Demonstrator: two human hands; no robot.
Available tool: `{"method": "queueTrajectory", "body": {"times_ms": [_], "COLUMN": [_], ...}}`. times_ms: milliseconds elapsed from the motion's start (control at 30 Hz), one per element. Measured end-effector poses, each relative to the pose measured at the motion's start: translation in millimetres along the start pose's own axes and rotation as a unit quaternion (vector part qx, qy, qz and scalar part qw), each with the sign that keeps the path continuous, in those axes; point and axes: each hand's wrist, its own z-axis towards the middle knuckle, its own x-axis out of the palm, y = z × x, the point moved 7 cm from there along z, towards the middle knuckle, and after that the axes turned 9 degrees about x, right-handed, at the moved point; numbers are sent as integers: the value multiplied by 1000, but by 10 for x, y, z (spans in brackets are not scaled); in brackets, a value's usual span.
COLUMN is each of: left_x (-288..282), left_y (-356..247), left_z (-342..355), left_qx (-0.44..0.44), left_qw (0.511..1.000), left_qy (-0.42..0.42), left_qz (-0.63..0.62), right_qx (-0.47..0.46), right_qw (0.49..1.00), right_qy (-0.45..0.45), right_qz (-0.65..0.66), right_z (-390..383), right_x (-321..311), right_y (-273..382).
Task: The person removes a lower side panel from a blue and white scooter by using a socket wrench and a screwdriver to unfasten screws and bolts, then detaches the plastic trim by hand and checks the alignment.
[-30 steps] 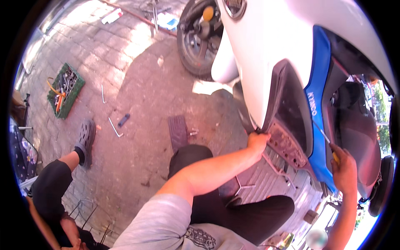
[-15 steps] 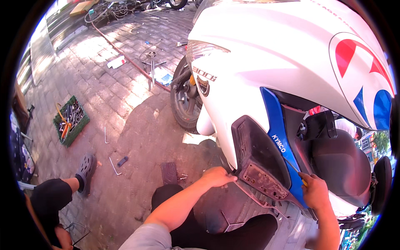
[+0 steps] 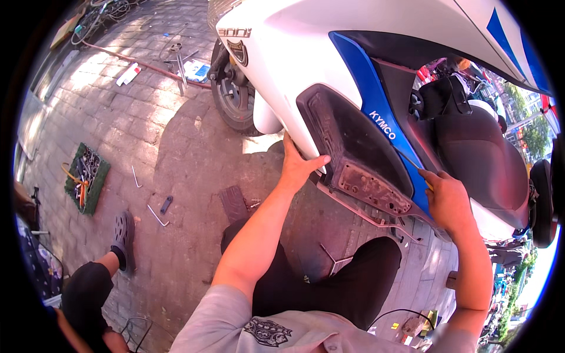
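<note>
A white and blue scooter (image 3: pixel 276 88) stands in front of me. My left hand (image 3: pixel 296 166) holds the lower edge of its white body panel (image 3: pixel 288 112), thumb on the outside near the dark footwell, fingers partly hidden behind the edge. In my right hand (image 3: pixel 450 203) is a screwdriver (image 3: pixel 410 160) with a yellow handle mostly covered by my fingers. Its thin shaft reaches to the blue trim (image 3: pixel 379 115), at the border with the black footwell (image 3: pixel 365 147); the exact tip is hard to make out. Below lies the rusty footboard plate (image 3: pixel 371 188) with holes.
On the paving at left are a green toolbox (image 3: pixel 97 188), hex keys (image 3: pixel 158 216), a small dark part (image 3: pixel 166 204) and a dark mat (image 3: pixel 234 203). Another person's shoe (image 3: pixel 123 235) stands nearby. A four-way wrench (image 3: pixel 333 259) lies by my legs; a hose (image 3: pixel 141 63) crosses behind.
My left hand has shifted from the panel's bottom corner up along its edge, thumb now spread over the outside. The right hand keeps the screwdriver at the blue trim. The whole view has shifted.
</note>
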Motion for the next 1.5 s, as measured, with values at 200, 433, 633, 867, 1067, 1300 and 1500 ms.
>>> {"method": "queueTrajectory", "body": {"times_ms": [200,433,633,867,1067,1300,1500], "left_x": [-23,-209,-130,-354,-173,-211,-167], "left_y": [-117,64,258,387,378,381,411], "left_z": [-3,146,160,151,122,73,71], "left_qx": [-46,-124,-125,-116,-121,-119,-124], "left_qw": [994,977,983,979,971,970,962], "left_qy": [30,-47,-64,-115,-152,-162,-178], "left_qz": [-92,-165,-120,-120,-138,-138,-164], "right_qx": [13,49,42,-11,-55,384,376], "right_qw": [1000,995,993,970,940,273,160], "right_qy": [-3,-66,-112,196,249,147,59], "right_qz": [20,-47,-19,142,226,869,911], "right_z": [-54,-211,-681,-696,-666,-246,50], "right_x": [7,350,982,1238,2730,3504,3769], "right_y": [-80,-210,159,514,801,401,260]}}
